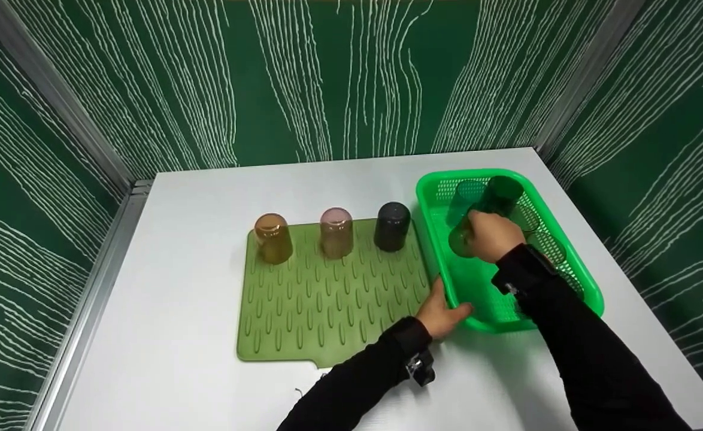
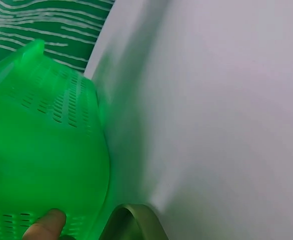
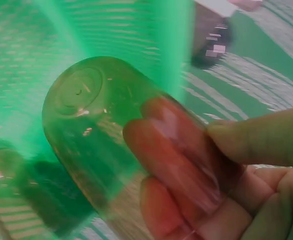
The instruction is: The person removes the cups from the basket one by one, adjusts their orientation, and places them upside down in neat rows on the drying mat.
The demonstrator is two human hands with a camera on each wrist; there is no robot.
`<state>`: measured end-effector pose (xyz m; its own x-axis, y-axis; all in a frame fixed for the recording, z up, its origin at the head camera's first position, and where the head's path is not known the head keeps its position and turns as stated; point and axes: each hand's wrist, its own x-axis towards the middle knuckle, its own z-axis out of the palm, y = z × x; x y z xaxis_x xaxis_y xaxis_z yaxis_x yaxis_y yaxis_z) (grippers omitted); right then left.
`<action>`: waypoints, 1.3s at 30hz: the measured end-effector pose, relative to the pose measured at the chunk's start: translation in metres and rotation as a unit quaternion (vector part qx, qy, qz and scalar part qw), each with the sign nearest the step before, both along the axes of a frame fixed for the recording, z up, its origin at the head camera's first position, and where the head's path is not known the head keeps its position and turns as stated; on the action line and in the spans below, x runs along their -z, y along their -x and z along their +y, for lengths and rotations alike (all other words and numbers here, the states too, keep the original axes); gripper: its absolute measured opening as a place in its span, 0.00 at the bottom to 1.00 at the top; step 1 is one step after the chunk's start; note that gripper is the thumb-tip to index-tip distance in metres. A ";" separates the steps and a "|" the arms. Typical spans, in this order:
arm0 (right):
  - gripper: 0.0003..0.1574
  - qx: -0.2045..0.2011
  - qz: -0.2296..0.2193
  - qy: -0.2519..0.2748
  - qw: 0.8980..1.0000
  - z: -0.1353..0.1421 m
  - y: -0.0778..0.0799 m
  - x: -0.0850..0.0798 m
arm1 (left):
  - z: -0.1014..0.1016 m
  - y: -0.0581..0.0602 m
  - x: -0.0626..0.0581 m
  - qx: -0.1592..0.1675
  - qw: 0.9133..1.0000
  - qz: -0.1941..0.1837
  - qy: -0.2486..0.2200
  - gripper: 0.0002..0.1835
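My right hand (image 1: 494, 236) grips a clear tinted drinking glass (image 3: 94, 135) over the green plastic basket (image 1: 432, 239). In the right wrist view the fingers (image 3: 159, 155) show through the glass wall, with the thumb on the outside. The left hand (image 1: 441, 312) rests against the basket's near left corner, thumb and forefinger spread along its outer sides. In the left wrist view one fingertip (image 2: 47, 226) touches the perforated basket wall. Other glasses stand in the basket, among them a dark one (image 1: 506, 190) and a bluish one (image 1: 470, 190).
An olive-green ridged drying mat (image 1: 327, 305) lies left of the basket on the white table (image 1: 166, 287). Along its far edge stand upside-down glasses: amber (image 1: 274, 239), pink (image 1: 336, 234) and dark grey (image 1: 392, 227). Green walls with white wavy lines enclose the table.
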<state>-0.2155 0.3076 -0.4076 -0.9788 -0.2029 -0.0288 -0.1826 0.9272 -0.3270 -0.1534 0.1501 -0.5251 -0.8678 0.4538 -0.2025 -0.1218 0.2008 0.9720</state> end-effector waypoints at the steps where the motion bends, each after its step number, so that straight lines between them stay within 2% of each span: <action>1: 0.10 -0.002 0.013 0.008 1.000 -0.002 -0.002 -0.003 | 0.000 0.000 0.000 0.000 1.000 -0.005 -0.001 0.50; 7: 0.10 -0.020 0.090 0.037 0.995 -0.022 -0.021 -0.014 | -0.003 0.003 0.003 -0.005 0.999 -0.034 -0.011 0.51; 13: 0.08 -0.044 0.149 0.068 0.985 -0.043 -0.041 -0.014 | -0.019 0.011 0.010 -0.012 0.995 -0.060 -0.082 0.57; 17: 0.07 -0.046 0.165 0.114 0.979 -0.053 -0.048 -0.011 | -0.034 0.019 0.010 -0.024 0.985 -0.058 -0.162 0.61; 21: 0.06 -0.040 0.162 0.188 0.968 -0.061 -0.052 -0.005 | -0.049 0.025 0.002 -0.039 0.972 -0.041 -0.227 0.81; 24: 0.05 -0.035 0.167 0.227 0.959 -0.068 -0.055 0.002 | -0.057 0.033 0.003 -0.068 0.959 -0.026 -0.273 0.87; 26: 0.05 -0.036 0.168 0.241 0.955 -0.073 -0.059 0.008 | -0.062 0.043 0.016 -0.083 0.947 -0.014 -0.311 0.78; 30: 0.06 -0.045 0.163 0.262 0.950 -0.082 -0.066 0.021 | -0.070 0.070 0.065 -0.083 0.931 0.020 -0.356 0.55; 32: 0.07 -0.053 0.157 0.273 0.948 -0.086 -0.069 0.028 | -0.074 0.074 0.070 -0.087 0.925 0.022 -0.369 0.51; 33: 0.07 -0.057 0.154 0.278 0.946 -0.088 -0.070 0.031 | -0.076 0.072 0.067 -0.092 0.924 0.020 -0.369 0.54; 34: 0.08 -0.061 0.150 0.283 0.945 -0.089 -0.072 0.034 | -0.078 0.067 0.057 -0.097 0.921 0.015 -0.376 0.58; 37: 0.10 -0.074 0.141 0.299 0.941 -0.091 -0.074 0.042 | -0.085 0.049 0.019 -0.124 0.919 -0.013 -0.374 0.69; 38: 0.10 -0.078 0.140 0.305 0.939 -0.092 -0.074 0.044 | -0.087 0.046 0.011 -0.128 0.921 -0.015 -0.368 0.69; 39: 0.10 -0.081 0.139 0.310 0.937 -0.093 -0.074 0.046 | -0.089 0.042 0.002 -0.133 0.922 -0.020 -0.364 0.64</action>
<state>-0.1416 0.2148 -0.4538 -0.8853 -0.2431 0.3965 -0.4637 0.5267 -0.7125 -0.1956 0.0614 -0.5274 -0.9662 0.2552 0.0371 -0.1118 -0.5442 0.8315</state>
